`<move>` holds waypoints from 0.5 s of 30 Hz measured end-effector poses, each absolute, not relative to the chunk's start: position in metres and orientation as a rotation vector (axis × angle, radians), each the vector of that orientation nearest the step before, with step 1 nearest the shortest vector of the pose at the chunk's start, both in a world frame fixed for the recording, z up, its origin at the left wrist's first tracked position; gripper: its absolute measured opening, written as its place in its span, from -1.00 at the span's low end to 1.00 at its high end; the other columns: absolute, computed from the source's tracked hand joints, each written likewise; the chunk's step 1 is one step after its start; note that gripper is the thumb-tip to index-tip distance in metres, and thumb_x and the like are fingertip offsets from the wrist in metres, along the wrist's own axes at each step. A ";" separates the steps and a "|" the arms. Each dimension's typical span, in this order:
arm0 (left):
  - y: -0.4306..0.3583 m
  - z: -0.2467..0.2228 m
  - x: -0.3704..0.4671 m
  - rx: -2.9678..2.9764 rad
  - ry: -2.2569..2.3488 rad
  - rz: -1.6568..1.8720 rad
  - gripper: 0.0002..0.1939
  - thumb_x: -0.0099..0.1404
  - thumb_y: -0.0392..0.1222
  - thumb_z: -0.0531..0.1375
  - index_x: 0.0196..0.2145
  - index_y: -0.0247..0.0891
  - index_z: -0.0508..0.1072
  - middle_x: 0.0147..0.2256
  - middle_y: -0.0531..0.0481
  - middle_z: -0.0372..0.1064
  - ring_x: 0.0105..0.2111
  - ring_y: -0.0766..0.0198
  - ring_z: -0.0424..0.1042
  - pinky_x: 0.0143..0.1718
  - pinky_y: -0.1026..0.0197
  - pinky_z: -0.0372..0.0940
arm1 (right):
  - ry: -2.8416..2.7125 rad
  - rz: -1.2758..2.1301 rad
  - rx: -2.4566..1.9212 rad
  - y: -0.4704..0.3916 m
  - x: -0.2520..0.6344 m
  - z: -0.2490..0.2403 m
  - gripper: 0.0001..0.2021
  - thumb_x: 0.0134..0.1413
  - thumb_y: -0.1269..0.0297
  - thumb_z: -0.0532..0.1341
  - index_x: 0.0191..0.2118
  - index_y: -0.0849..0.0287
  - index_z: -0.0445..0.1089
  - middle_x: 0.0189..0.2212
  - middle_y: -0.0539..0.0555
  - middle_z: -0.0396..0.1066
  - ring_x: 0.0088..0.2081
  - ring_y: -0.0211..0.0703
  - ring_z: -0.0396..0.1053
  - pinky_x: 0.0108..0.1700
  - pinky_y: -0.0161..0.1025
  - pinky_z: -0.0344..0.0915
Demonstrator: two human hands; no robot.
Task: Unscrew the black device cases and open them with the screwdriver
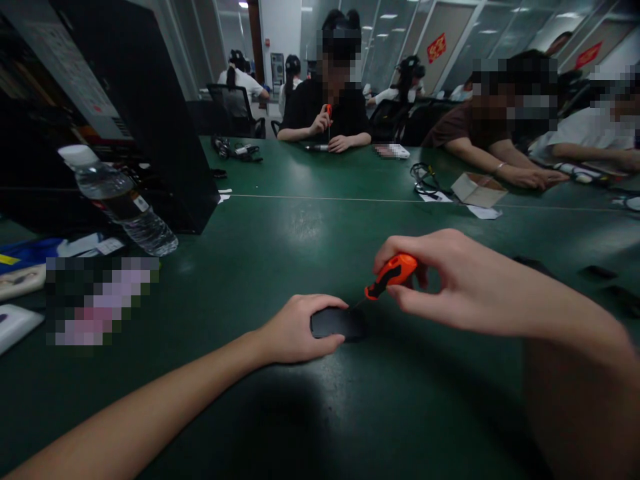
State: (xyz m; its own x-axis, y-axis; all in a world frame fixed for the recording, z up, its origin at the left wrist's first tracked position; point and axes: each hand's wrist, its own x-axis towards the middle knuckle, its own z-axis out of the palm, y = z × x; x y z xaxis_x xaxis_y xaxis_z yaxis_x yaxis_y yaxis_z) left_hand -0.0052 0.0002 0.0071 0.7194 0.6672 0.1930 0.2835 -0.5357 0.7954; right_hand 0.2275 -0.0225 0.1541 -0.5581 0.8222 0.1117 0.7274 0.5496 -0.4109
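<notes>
My left hand [313,328] lies on the table with thumb and fingers closed around the sides of a small flat black device [331,324]. Rounded corners show on it, but its exact kind is hard to make out. In my right hand [450,283] an orange and black screwdriver [395,272] is gripped by the handle between thumb and fingers. The tool slants down to the left, and its thin shaft reaches the far edge of the device near my left fingertips. Whether the tip sits in a screw cannot be seen.
A water bottle [125,200] leans by a black cabinet [165,113] at left. Across the green table [300,233], a person [325,110] holds another screwdriver. Cables [424,179] and a small open box [479,189] lie at far right, near other people.
</notes>
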 end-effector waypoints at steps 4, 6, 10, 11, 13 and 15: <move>0.007 0.007 -0.006 2.143 0.834 0.638 -0.58 0.23 -0.03 0.36 0.01 -0.21 0.50 -0.05 -0.08 0.53 -0.07 0.09 0.51 -0.01 0.09 0.35 | -2.618 0.405 -1.359 -0.018 0.226 0.168 -0.88 -0.01 0.41 0.21 -0.33 0.10 0.46 -0.58 -0.08 0.39 -0.59 -0.30 0.26 -0.52 -0.33 0.07; 0.009 0.005 -0.006 2.135 0.900 0.661 -0.59 0.25 -0.03 0.36 0.01 -0.20 0.49 -0.03 -0.08 0.52 -0.05 0.07 0.50 0.02 0.07 0.34 | -2.668 0.325 -1.364 -0.013 0.225 0.169 -0.85 -0.05 0.44 0.22 -0.34 0.09 0.48 -0.59 -0.07 0.38 -0.59 -0.29 0.25 -0.51 -0.31 0.03; 0.011 0.003 -0.006 2.132 0.934 0.665 -0.58 0.27 -0.05 0.35 0.04 -0.19 0.47 0.00 -0.09 0.50 -0.01 0.06 0.48 0.06 0.06 0.32 | -2.633 0.182 -1.424 -0.002 0.226 0.160 -0.78 -0.06 0.51 0.19 -0.34 0.06 0.50 -0.52 -0.05 0.44 -0.50 -0.25 0.31 -0.44 -0.29 0.05; 0.011 0.003 -0.006 2.133 0.929 0.659 -0.58 0.27 -0.05 0.35 0.05 -0.19 0.46 0.01 -0.09 0.50 0.00 0.06 0.47 0.06 0.06 0.32 | -2.615 0.172 -1.432 -0.001 0.227 0.158 -0.76 -0.06 0.53 0.18 -0.34 0.06 0.50 -0.49 -0.04 0.46 -0.47 -0.24 0.33 -0.41 -0.28 0.06; 0.011 0.003 -0.006 2.134 0.924 0.650 -0.57 0.26 -0.07 0.35 0.06 -0.19 0.46 0.02 -0.10 0.49 0.00 0.06 0.47 0.07 0.05 0.31 | -2.612 0.172 -1.414 -0.001 0.230 0.155 -0.75 -0.06 0.56 0.16 -0.34 0.07 0.49 -0.45 -0.02 0.48 -0.41 -0.21 0.36 -0.36 -0.28 0.09; 0.011 0.003 -0.006 2.134 0.925 0.641 -0.56 0.27 -0.07 0.35 0.06 -0.19 0.45 0.02 -0.10 0.48 0.00 0.06 0.47 0.07 0.05 0.31 | -2.643 0.168 -1.368 -0.003 0.232 0.154 -0.77 -0.03 0.54 0.18 -0.30 0.08 0.47 -0.40 0.00 0.49 -0.35 -0.19 0.38 -0.32 -0.28 0.12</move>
